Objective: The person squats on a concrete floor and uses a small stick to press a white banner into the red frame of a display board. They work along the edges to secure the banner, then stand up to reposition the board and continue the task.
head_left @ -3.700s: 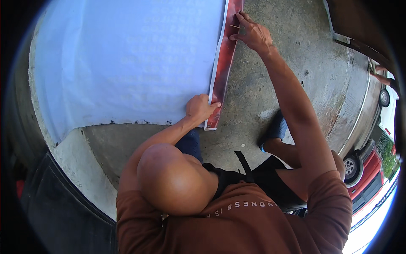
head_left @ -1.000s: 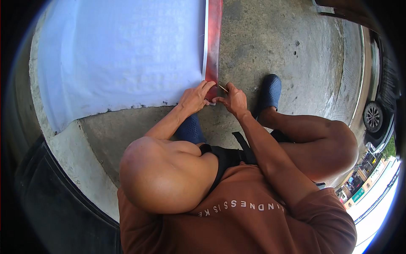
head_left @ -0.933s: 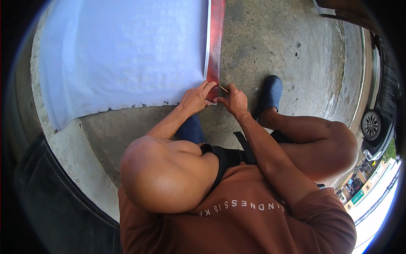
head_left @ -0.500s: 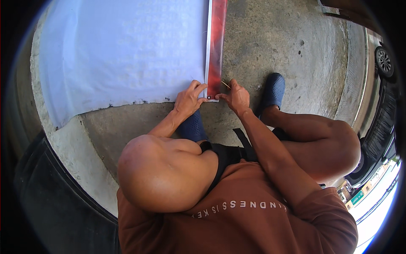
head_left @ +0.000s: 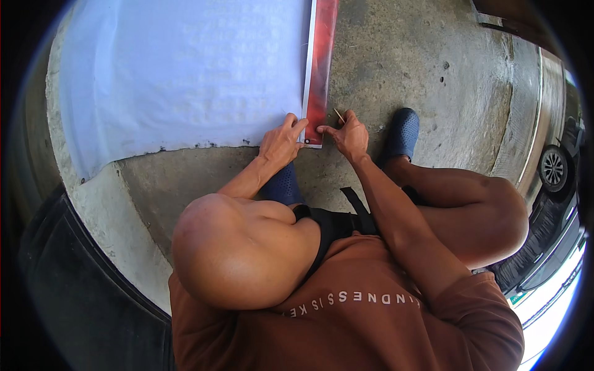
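A large white banner sheet (head_left: 185, 74) lies spread on the floor, its right edge folded over into a red strip (head_left: 320, 80) with a pale border. A small eyelet (head_left: 307, 141) sits at the strip's near corner. My left hand (head_left: 283, 139) is closed on the banner beside that corner, fingers pinching the fold's left side. With its thumb against the red strip's right edge, my right hand (head_left: 351, 135) is closed around a thin yellowish stick (head_left: 338, 115), whose tip sticks out above the fingers. What kind of tool it is cannot be made out.
Blue perforated clogs (head_left: 402, 133) are on my feet, the left one close under the banner's near edge. Stained concrete floor (head_left: 421, 62) stretches to the right. A black panel (head_left: 93, 290) stands at lower left. Beyond the floor's right edge is a dark car (head_left: 550, 216).
My right hand has slid slightly up the red strip, away from the corner. The left hand keeps its grip. At the right, the car appears lower in the view.
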### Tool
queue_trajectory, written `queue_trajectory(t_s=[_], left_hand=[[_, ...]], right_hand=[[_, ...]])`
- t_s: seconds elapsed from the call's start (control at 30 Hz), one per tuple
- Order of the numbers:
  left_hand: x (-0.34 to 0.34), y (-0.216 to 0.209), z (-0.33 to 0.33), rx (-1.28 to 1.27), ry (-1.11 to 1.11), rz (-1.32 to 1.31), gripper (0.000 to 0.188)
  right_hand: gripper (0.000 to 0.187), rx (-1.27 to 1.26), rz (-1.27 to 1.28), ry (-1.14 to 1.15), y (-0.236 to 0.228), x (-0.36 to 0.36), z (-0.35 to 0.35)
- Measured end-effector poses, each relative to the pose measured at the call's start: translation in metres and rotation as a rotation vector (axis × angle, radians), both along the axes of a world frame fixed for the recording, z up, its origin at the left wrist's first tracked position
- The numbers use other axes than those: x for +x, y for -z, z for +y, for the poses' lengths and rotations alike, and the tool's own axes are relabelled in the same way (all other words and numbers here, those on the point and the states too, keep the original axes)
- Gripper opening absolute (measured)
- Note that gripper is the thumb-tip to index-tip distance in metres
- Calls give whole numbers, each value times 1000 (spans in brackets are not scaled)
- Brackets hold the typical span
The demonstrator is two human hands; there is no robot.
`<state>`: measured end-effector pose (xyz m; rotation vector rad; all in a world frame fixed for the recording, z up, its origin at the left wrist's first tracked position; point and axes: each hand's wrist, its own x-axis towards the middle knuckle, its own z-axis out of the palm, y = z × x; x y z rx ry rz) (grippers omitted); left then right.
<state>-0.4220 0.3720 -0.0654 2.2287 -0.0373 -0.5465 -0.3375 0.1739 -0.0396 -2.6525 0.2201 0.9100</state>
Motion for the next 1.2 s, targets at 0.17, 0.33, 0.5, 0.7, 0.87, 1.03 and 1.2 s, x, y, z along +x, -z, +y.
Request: queue_trajectory(t_s=[0.17, 0.33, 0.5, 0.7, 0.87, 1.03, 1.2], left_hand=[[5, -5, -2, 18, 6, 2, 57], [-4, 5, -8, -20, 43, -117, 51], [-16, 11, -22, -16, 309, -220, 48], [-14, 17, -33, 117, 415, -229, 49], [-8, 13, -34, 86, 432, -193, 47], [-9, 14, -30, 54, 406, -168, 44], [-8, 17, -32, 32, 396, -145, 44]], right_hand=[[71, -25, 10, 88, 2, 1, 4], [71, -49, -27, 86, 5, 1, 6], [69, -31, -16, 105, 5, 2, 11], [68, -41, -37, 102, 7, 2, 5], [71, -16, -92, 166, 7, 14, 5], [74, 8, -139, 150, 14, 33, 14], [73, 50, -122, 273, 15, 44, 18]])
